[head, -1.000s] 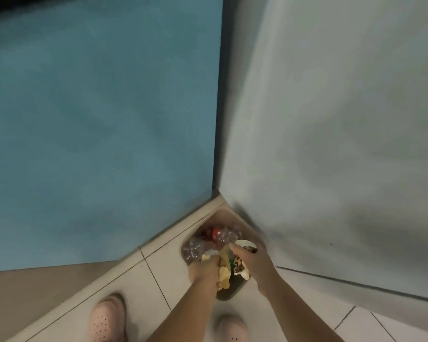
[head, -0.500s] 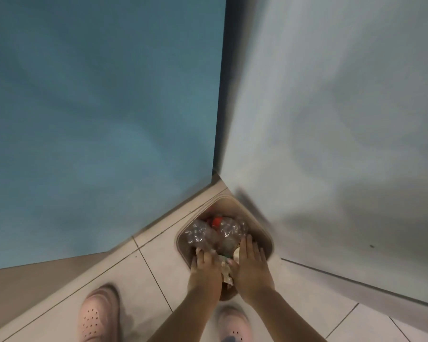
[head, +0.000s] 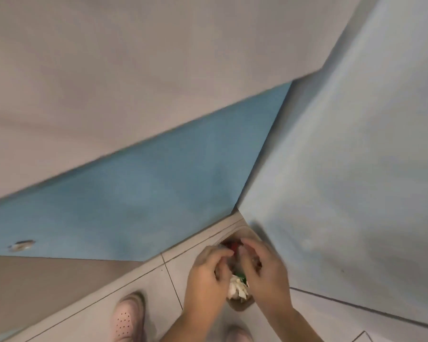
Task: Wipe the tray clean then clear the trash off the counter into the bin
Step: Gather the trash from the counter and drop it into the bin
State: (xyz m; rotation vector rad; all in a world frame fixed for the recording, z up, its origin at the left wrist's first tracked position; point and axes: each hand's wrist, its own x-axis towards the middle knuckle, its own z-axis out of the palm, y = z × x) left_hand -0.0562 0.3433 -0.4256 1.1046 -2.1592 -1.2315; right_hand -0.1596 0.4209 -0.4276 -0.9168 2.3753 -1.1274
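Note:
A brown bin (head: 240, 306) stands on the floor in the corner between a blue wall and a pale wall. It holds crumpled white paper (head: 236, 288), a bit of green and something red (head: 234, 245). My left hand (head: 206, 275) and my right hand (head: 263, 270) hover side by side just above the bin and cover most of it. The fingers of both hands are loosely curled, and I see nothing held in either. The view is blurred. No tray or counter is in view.
The floor (head: 178, 275) is pale tile. My pink perforated shoe (head: 127, 317) stands left of the bin, the other foot (head: 237, 334) just below it. A blue wall panel (head: 146, 206) is on the left, a pale wall (head: 356, 169) on the right.
The trash I held a second ago now lies in the bin. My hands, pressed flat on it half a second ago, have lifted with fingers curled. The view has swung upward.

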